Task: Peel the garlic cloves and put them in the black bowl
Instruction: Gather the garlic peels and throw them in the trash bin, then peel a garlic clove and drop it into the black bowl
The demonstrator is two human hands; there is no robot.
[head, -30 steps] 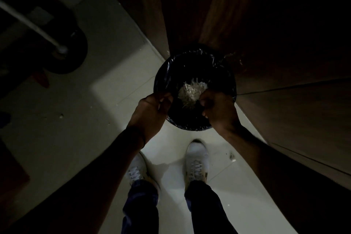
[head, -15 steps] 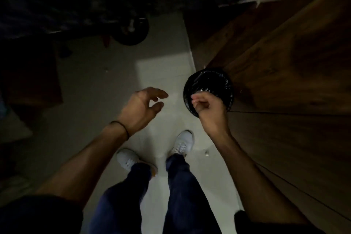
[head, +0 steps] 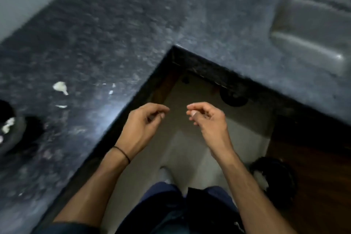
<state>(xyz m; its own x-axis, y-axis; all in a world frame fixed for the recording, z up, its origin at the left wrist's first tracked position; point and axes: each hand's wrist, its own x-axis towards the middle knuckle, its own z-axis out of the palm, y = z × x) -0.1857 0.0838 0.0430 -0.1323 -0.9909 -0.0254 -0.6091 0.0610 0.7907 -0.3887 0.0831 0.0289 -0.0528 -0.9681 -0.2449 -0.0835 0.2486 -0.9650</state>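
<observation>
Stands in the inner corner of the dark speckled counter (head: 114,34), both hands raised over the pale floor (head: 190,150). Holds the left hand (head: 144,125) with fingers loosely curled and thumb apart from them, gripping nothing; wears a thin black band (head: 121,153) on that wrist. Holds the right hand (head: 209,121) near the left, not touching, fingers curled tighter, thumb against the forefinger; cannot tell through the blur whether pinching something or not. Sees the black bowl (head: 20,126) at the far left edge of the counter, well apart from both hands, with pale garlic cloves (head: 7,125) inside. Sees also a whitish garlic piece (head: 59,87) on the counter between bowl and corner, a steel sink (head: 311,34) at upper right, and a black-lined bin (head: 275,176) on the floor at lower right.
</observation>
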